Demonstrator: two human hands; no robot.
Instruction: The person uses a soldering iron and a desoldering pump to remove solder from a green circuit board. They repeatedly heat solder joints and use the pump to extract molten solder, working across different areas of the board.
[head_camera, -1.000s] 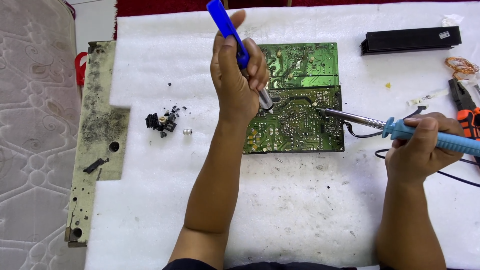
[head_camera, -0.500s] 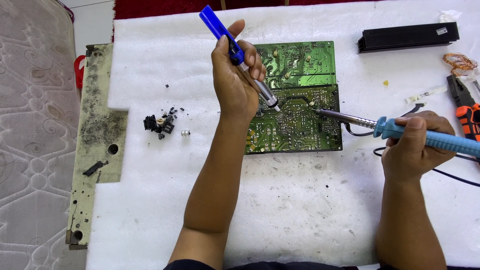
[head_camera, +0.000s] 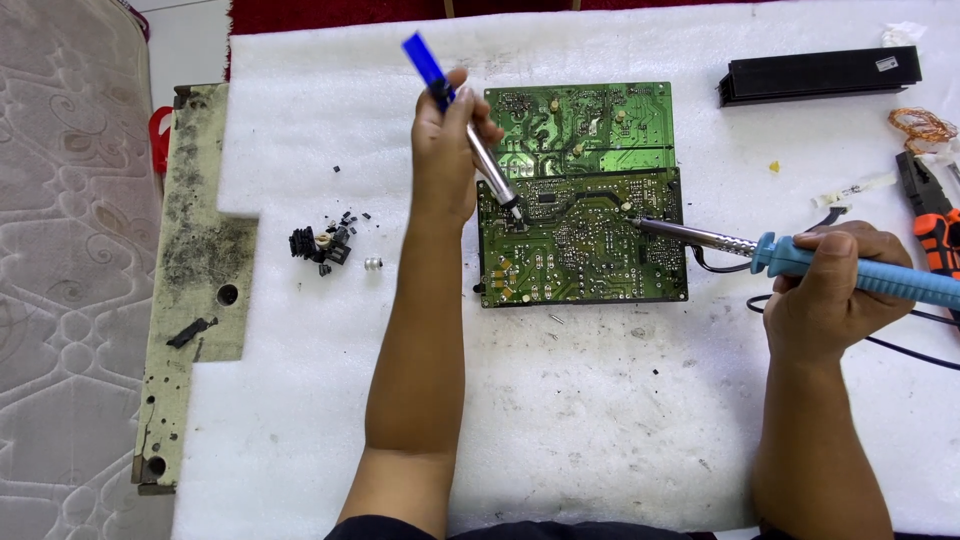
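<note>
A green circuit board (head_camera: 585, 245) lies solder side up on white foam (head_camera: 560, 420). My left hand (head_camera: 445, 150) grips a blue and silver desoldering pump (head_camera: 470, 130), its tip resting on the board's upper left area. My right hand (head_camera: 835, 290) holds a light blue soldering iron (head_camera: 800, 260), whose metal tip touches the board near its upper right part. The iron's black cord runs off to the right.
A small pile of black removed parts (head_camera: 322, 243) lies left of the board. A black bar (head_camera: 820, 75) sits at the back right, orange-handled pliers (head_camera: 930, 215) and a copper wire coil (head_camera: 920, 128) at the right edge. A dirty metal panel (head_camera: 195, 270) lies along the foam's left side.
My left hand has tilted the pump and lowered its tip onto the board. The soldering iron has moved left, so its tip now touches the board.
</note>
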